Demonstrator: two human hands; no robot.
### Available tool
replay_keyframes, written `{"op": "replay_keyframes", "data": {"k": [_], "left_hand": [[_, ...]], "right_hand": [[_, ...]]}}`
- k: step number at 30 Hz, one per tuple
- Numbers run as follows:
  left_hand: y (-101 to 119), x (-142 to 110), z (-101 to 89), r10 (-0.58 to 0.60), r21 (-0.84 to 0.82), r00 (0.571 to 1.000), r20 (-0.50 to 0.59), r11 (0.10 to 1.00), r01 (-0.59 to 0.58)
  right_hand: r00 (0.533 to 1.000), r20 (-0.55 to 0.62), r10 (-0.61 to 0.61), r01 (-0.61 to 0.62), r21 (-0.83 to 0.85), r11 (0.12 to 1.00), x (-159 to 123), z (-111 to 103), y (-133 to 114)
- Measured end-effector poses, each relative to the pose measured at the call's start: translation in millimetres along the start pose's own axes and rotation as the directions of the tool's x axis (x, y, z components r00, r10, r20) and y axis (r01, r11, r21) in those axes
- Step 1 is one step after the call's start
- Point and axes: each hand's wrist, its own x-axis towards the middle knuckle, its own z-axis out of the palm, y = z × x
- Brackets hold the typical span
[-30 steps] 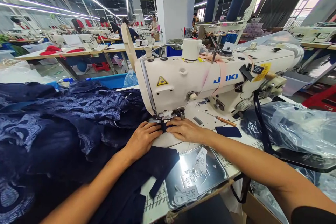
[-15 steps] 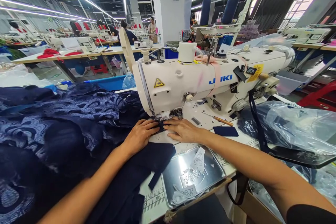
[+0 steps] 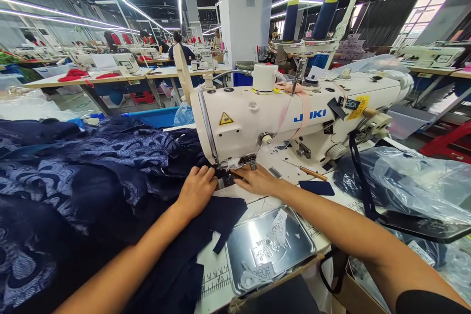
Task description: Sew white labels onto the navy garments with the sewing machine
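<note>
My left hand (image 3: 198, 190) is closed at the left of the needle area, its fingers curled onto the edge of the navy fabric (image 3: 147, 208). The fabric, partly patterned with pale scallops, spreads across the left side. My right hand (image 3: 255, 180) lies flat with fingers stretched toward the presser foot (image 3: 228, 179); its fingertips are partly hidden under the head of the white sewing machine (image 3: 239, 113). Navy cut strips (image 3: 224, 211) lie in front of my left hand.
A metal tin lid (image 3: 270, 250) with white labels lies at the table's front. To the right are a wooden-handled awl (image 3: 312, 172), a small navy piece (image 3: 316, 188) and plastic-wrapped goods (image 3: 412, 176). Two navy thread cones (image 3: 290, 22) stand behind the machine.
My left hand has curled its fingers and drawn slightly left, away from the presser foot. My right hand has slid a little further in beside the foot. The view has shifted slightly.
</note>
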Motion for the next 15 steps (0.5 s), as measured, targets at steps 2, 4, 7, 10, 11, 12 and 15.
{"op": "replay_keyframes", "data": {"k": [2,4,7,10,11,12,15], "left_hand": [[11.3,-3.7,-4.8,-0.068,0.087,0.997,0.021,0.994,0.066],[18.9,-6.2,-8.7,-0.154,0.139,0.987,0.037,0.979,0.147],[19.4,-6.1,-10.9,-0.244,0.136,0.967,0.068,0.963,0.233],[10.5,-2.5,-8.6,-0.218,0.046,0.972,0.093,0.976,0.214],[6.8,-0.9,-7.3,-0.199,0.012,0.975,0.101,0.980,0.199],[3.3,0.8,-5.9,-0.182,-0.019,0.977,0.110,0.983,0.185],[-4.6,5.2,-2.9,-0.140,-0.088,0.981,0.134,0.984,0.153]], "right_hand": [[1.000,0.002,0.005,-0.005,-0.074,0.997,1.4,-0.1,-2.0],[1.000,0.017,-0.021,0.023,-0.129,0.991,1.9,-3.2,-5.3],[0.995,0.072,-0.067,0.079,-0.172,0.982,-0.6,-12.8,-12.4],[0.986,0.144,-0.079,0.106,-0.190,0.976,-6.0,-23.4,-19.6],[0.983,0.164,-0.079,0.110,-0.190,0.975,-7.9,-26.0,-21.1],[0.980,0.179,-0.084,0.118,-0.189,0.975,-9.6,-27.7,-21.8],[0.969,0.207,-0.132,0.171,-0.183,0.968,-12.6,-28.2,-19.6]]}}
